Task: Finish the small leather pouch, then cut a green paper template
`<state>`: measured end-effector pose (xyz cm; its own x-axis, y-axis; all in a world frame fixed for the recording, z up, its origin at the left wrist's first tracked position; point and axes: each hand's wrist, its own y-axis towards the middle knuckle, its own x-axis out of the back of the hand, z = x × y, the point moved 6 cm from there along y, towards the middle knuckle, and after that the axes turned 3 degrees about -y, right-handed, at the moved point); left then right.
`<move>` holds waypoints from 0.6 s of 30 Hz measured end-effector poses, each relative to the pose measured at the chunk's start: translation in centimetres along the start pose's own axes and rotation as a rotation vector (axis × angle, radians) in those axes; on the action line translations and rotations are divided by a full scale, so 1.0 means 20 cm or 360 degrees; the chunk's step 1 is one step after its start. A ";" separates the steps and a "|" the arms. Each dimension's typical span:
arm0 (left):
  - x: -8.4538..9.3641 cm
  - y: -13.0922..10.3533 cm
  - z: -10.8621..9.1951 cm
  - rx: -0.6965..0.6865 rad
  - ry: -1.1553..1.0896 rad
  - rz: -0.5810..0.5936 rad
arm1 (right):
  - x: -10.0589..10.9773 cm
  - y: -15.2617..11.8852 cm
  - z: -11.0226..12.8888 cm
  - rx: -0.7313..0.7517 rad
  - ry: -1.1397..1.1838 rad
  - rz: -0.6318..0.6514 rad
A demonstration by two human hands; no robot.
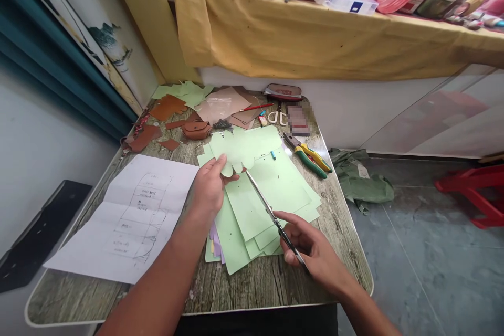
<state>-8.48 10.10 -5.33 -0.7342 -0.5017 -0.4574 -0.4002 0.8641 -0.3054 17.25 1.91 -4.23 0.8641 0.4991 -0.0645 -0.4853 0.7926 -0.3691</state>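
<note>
A light green paper cut-out [246, 147] with a scalloped edge is pinched between the thumb and fingers of my left hand [210, 184]. My right hand [309, 252] grips a pair of scissors [271, 210], whose closed-looking blades point up and left, with the tip just below the cut-out's lower edge. Beneath both lies a fanned stack of green paper sheets [268, 194]. A small blue piece [273, 155] rests on the stack. To the left of my left hand is a creased white sheet [137, 210] with a pencil drawing.
Green-and-yellow pliers [309, 155] lie right of the stack on the wooden table [244, 289]. Behind are a brown pouch [196, 130], brown scraps [144, 138], white scissor handles [277, 117] and a red pencil [255, 107]. A red stool [476, 186] stands on the floor.
</note>
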 end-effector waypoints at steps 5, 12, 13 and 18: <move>0.03 0.02 0.01 0.0033 -0.0051 -0.0092 | -0.02 0.03 -0.01 0.0047 0.0044 -0.0002; 0.02 0.02 0.02 0.0067 -0.0055 -0.0091 | -0.02 0.05 -0.01 0.0095 0.0122 -0.0009; 0.02 0.01 0.02 0.0068 -0.0050 -0.0088 | -0.02 0.05 0.00 0.0096 0.0117 -0.0021; 0.01 0.01 0.02 0.0052 -0.0004 -0.0048 | -0.02 0.06 -0.01 0.0092 0.0096 -0.0035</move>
<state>-8.56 10.14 -5.90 -0.7207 -0.5276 -0.4496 -0.4038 0.8468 -0.3464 16.33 2.58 -4.83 0.8804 0.4606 -0.1130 -0.4713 0.8229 -0.3173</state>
